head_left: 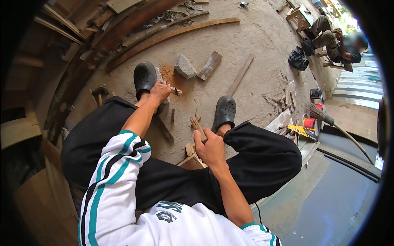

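My left hand (160, 92) is closed beside the left black clog (145, 78), its fingers gripping a short wooden piece (176, 91) that sticks out to the right. Reddish-brown sawdust (167, 73) lies just beyond it. Nearer to me, my right hand (211, 148) is wrapped around a split-ended piece of wood (198, 128), held low between my legs, left of the right clog (225, 111). The lower part of that wood is hidden in the palm. Under this hand are small wooden offcuts (191, 162).
Two grey blocks (185, 66) and a flat wooden strip (241, 74) lie ahead on the concrete. Long curved timbers (176, 36) run across the far left. A hammer (99, 95) rests at left. Cans (310, 124), a yellow-handled saw (303, 132) and a broom (322, 115) stand right. Another person (334, 43) sits far right.
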### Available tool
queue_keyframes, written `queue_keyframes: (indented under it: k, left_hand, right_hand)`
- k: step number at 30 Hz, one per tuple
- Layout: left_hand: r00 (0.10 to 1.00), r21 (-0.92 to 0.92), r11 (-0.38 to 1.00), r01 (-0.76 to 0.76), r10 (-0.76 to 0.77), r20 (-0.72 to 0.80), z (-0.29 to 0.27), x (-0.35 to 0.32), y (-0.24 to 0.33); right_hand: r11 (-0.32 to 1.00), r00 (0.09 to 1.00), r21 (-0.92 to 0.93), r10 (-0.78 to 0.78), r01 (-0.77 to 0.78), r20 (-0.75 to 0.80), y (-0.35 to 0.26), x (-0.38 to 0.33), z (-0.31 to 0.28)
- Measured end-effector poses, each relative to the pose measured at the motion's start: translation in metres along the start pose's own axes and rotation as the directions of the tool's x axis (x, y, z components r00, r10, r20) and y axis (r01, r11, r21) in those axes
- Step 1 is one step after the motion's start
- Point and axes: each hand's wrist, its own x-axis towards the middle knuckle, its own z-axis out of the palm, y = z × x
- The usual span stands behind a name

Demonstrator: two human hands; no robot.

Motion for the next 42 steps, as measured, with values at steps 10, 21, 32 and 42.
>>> queue_keyframes:
  k: [10,21,32,42]
  left_hand:
    - [0.993,-0.149,0.989,-0.021,0.004,-0.118,0.004,0.008,0.007]
    - [0.998,-0.19,0.982,0.021,-0.031,-0.053,-0.014,0.008,0.008]
    - [0.999,-0.122,0.992,0.011,-0.006,0.037,-0.023,0.005,0.016]
    - [0.994,-0.155,0.982,0.108,-0.103,0.043,-0.014,0.017,0.021]
  right_hand:
    - [0.994,0.995,0.049,0.097,-0.098,0.028,-0.023,0.01,-0.006]
    - [0.984,0.989,0.178,-0.018,-0.008,0.144,-0.019,0.006,-0.002]
    - [0.986,0.992,0.141,-0.103,0.093,0.066,0.006,0.012,0.01]
    - [0.988,0.994,0.157,-0.014,-0.003,0.107,-0.001,-0.012,-0.008]
